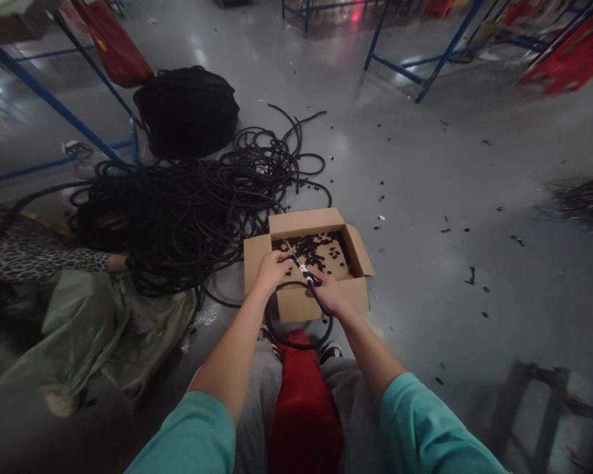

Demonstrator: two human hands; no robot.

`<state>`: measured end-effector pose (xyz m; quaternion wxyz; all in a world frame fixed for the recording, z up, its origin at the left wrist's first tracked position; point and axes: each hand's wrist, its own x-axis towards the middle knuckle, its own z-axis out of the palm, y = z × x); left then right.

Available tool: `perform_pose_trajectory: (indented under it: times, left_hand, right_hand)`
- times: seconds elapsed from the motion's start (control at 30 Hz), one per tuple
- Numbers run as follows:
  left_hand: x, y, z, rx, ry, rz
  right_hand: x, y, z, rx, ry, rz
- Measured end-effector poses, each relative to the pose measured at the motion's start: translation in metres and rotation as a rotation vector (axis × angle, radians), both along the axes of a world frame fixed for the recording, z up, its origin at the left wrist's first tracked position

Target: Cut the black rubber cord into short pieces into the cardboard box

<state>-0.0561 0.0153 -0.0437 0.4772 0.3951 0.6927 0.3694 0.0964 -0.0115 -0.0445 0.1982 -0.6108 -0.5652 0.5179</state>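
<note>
My right hand [327,291] is closed around a pair of scissors [302,266], whose blades point up and left over an open cardboard box [321,304]. Small black cut pieces [313,249] lie scattered inside the box. Over the box's left side, my left hand [273,268] has its fingers pinched on a black tube [300,344] near the blades. The tube loops down in front of the box and rises by my right hand. Where its end lies between my fingers is too small to tell.
A tangled heap of black tubing [178,204] lies left of the box, with a large black bundle [188,112] behind it. A person in a patterned sleeve [49,262] sits at the left. Blue metal frames [405,69] stand behind; a red cover [304,408] is between my legs.
</note>
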Motion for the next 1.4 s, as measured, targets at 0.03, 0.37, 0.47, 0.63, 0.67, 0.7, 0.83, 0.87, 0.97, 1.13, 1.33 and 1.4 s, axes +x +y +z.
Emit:
perform_pose_trajectory:
  times: [0.03,0.37,0.47,0.63,0.67,0.7,0.83,0.87,0.97,1.13,1.33,1.4]
  left_hand:
    - [0.0,0.0,0.0,0.001,0.001,0.0]
    - [-0.001,0.0,0.003,0.005,-0.043,0.006]
    - [-0.001,-0.001,0.006,-0.021,-0.149,0.029]
    - [-0.003,0.001,0.009,-0.03,-0.361,0.083]
    - [-0.004,0.002,0.009,-0.019,-0.388,0.091]
    - [-0.005,0.002,0.008,-0.005,-0.408,0.096]
    - [-0.007,0.003,0.007,0.022,-0.423,0.065]
    - [-0.007,0.003,0.007,0.02,-0.414,0.049]
    - [-0.006,0.002,0.006,0.02,-0.383,0.007]
    - [-0.004,0.0,0.008,0.022,-0.33,-0.049]
    - [-0.007,0.0,0.011,0.022,-0.335,-0.106]
    - [-0.007,0.0,0.012,0.006,-0.353,-0.11]
  right_hand:
    - [0.0,0.0,0.001,-0.006,0.0,0.005]
    - [0.002,0.001,0.004,-0.034,-0.01,0.001]
    - [0.005,0.002,0.0,-0.021,0.012,-0.034]
    - [0.009,0.002,0.0,-0.146,0.253,-0.069]
    - [0.01,0.001,0.001,-0.183,0.308,-0.05]
    - [0.01,0.001,0.003,-0.21,0.35,-0.023]
    - [0.009,0.001,0.008,-0.238,0.395,0.046]
    - [0.009,0.001,0.008,-0.244,0.394,0.052]
    - [0.008,0.002,0.005,-0.267,0.402,0.057]
    - [0.009,0.002,0.001,-0.278,0.415,0.054]
    - [0.01,0.001,0.005,-0.29,0.454,0.033]
    - [0.011,0.002,0.005,-0.281,0.455,0.035]
